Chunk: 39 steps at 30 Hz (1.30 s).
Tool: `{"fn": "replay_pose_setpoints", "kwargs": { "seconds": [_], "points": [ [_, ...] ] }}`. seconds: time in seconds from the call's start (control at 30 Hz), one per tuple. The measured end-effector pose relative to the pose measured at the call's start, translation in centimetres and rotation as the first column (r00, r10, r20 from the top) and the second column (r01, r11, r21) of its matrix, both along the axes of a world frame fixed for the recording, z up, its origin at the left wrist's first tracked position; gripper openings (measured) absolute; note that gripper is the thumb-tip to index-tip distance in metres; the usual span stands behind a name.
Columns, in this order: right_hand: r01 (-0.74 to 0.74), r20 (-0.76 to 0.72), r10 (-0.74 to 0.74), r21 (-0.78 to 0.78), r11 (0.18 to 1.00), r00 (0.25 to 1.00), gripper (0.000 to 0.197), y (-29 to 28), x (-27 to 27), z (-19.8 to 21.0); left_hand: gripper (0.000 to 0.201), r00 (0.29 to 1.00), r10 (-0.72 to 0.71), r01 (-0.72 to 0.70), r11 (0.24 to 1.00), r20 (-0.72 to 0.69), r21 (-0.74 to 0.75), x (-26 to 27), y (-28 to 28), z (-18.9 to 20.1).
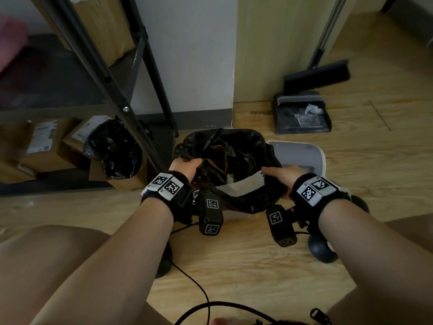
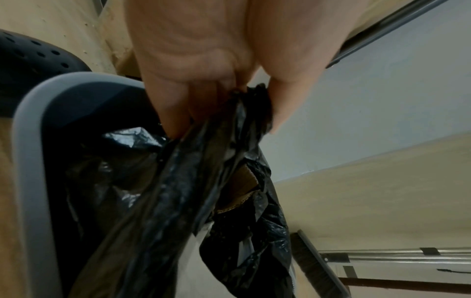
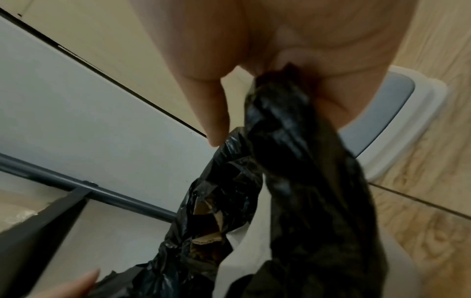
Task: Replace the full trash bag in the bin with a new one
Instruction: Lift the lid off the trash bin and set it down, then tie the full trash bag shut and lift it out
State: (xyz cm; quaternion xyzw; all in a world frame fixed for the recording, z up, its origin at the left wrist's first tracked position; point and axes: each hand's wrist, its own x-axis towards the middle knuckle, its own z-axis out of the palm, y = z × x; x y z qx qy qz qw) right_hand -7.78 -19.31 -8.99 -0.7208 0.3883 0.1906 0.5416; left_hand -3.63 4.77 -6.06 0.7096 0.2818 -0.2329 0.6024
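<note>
A black trash bag (image 1: 234, 146) sits in a white bin (image 1: 236, 186) on the wooden floor, with brown cardboard (image 1: 220, 158) showing inside its mouth. My left hand (image 1: 186, 166) grips the bag's left rim, a bunch of black plastic (image 2: 244, 113) pinched between thumb and fingers. My right hand (image 1: 282, 175) grips the right rim, the gathered plastic (image 3: 282, 113) held in its curled fingers. The bag's edge is pulled off the bin's near rim (image 2: 28, 129). The bin's white lid (image 1: 302, 156) lies on the floor just right of the bin.
A black metal shelf (image 1: 93, 66) with cardboard boxes stands at left. A second black bag (image 1: 114, 148) sits in a box under it. A dustpan (image 1: 302, 113) and broom (image 1: 316, 76) stand at the back right by a wall. Cables (image 1: 206, 299) trail on the floor near my knees.
</note>
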Motion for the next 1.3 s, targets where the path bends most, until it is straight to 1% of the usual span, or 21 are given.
{"fn": "replay_pose_setpoints", "kwargs": {
  "seconds": [0.03,0.07,0.1,0.23,0.27,0.33,0.4,0.47,0.57,0.63,0.7,0.77,0.83,0.9,0.97,1.03,1.07,1.13,1.17,1.23,1.3],
  "points": [
    [-0.012,-0.005,0.012,0.024,1.000,1.000,0.076,-0.1,0.0,0.0,0.047,1.000,-0.009,0.009,1.000,0.011,0.015,0.0,0.0,-0.1],
    [-0.011,0.000,0.011,0.035,0.999,1.000,0.071,0.1,0.1,0.9,0.051,0.999,-0.022,0.020,0.999,0.028,0.036,0.1,-0.1,-0.1],
    [0.001,0.031,-0.002,0.048,0.999,1.000,0.058,0.3,0.3,1.6,0.053,0.999,-0.030,0.027,0.998,0.043,0.063,0.3,0.0,-0.1],
    [0.069,0.200,-0.100,0.159,0.985,0.975,0.013,0.3,2.2,3.7,0.035,0.984,-0.060,0.029,0.983,0.169,0.179,1.2,-0.1,2.2],
    [0.077,0.224,-0.121,0.196,0.978,0.967,0.008,0.3,2.7,4.2,0.032,0.975,-0.091,0.044,0.973,0.203,0.226,1.6,0.0,2.8],
    [0.087,0.258,-0.151,0.246,0.965,0.954,0.011,0.5,3.4,5.4,0.031,0.954,-0.145,0.065,0.954,0.261,0.293,2.3,0.2,3.7],
    [0.091,0.298,-0.163,0.242,0.966,0.940,0.023,0.4,3.8,6.7,0.030,0.929,-0.190,0.081,0.942,0.317,0.327,2.8,0.2,4.7],
    [0.088,0.354,-0.168,0.230,0.969,0.920,0.027,0.3,4.0,7.9,0.029,0.901,-0.232,0.087,0.925,0.367,0.370,3.1,0.2,5.8],
    [0.042,0.430,-0.132,0.214,0.976,0.893,0.028,0.3,4.1,9.6,0.029,0.859,-0.303,0.112,0.898,0.413,0.426,3.7,0.4,6.9],
    [0.012,0.456,-0.075,0.140,0.990,0.887,0.028,0.6,4.0,10.5,0.030,0.845,-0.336,0.139,0.889,0.417,0.436,3.9,0.6,7.4],
    [-0.017,0.462,-0.034,0.106,0.994,0.886,0.029,1.0,4.0,11.3,0.031,0.833,-0.349,0.151,0.890,0.429,0.430,3.9,0.8,7.7],
    [-0.044,0.445,-0.015,0.122,0.992,0.896,0.034,1.3,4.0,11.9,0.033,0.836,-0.332,0.140,0.899,0.436,0.416,3.8,0.9,8.1],
    [-0.071,0.405,-0.005,0.172,0.982,0.914,0.041,1.9,3.9,12.3,0.034,0.841,-0.296,0.129,0.923,0.454,0.362,3.8,0.9,8.2],
    [-0.079,0.396,-0.006,0.198,0.977,0.918,0.046,2.3,3.8,12.3,0.034,0.845,-0.213,0.117,0.969,0.491,0.219,3.4,0.5,8.4],
    [-0.063,0.417,-0.008,0.158,0.985,0.909,0.054,2.4,4.0,12.0,0.032,0.848,-0.139,0.109,0.990,0.511,0.089,3.3,0.0,9.0],
    [-0.058,0.424,0.000,0.122,0.991,0.906,0.067,1.7,4.5,10.8,0.030,0.844,-0.115,0.130,0.992,0.524,0.008,3.1,-0.5,9.7],
    [-0.058,0.423,0.003,0.118,0.991,0.906,0.063,1.8,4.5,10.9,0.029,0.839,-0.129,0.150,0.989,0.529,0.005,3.1,-0.7,10.2],
    [-0.061,0.443,-0.004,0.133,0.989,0.897,0.029,2.5,3.7,12.4,0.023,0.814,-0.199,0.183,0.980,0.545,0.084,2.8,-1.0,11.1],
    [-0.069,0.449,0.002,0.132,0.989,0.893,0.017,2.8,3.3,13.2,0.019,0.796,-0.235,0.195,0.972,0.558,0.130,2.7,-1.1,11.5],
    [-0.085,0.457,0.014,0.135,0.987,0.889,0.028,2.8,2.9,14.1,0.010,0.767,-0.284,0.211,0.959,0.576,0.192,2.4,-1.4,12.3],
    [-0.117,0.474,0.042,0.130,0.985,0.879,0.040,2.6,2.5,15.1,0.008,0.728,-0.349,0.211,0.933,0.590,0.291,1.9,-1.6,13.0]
  ]
}}
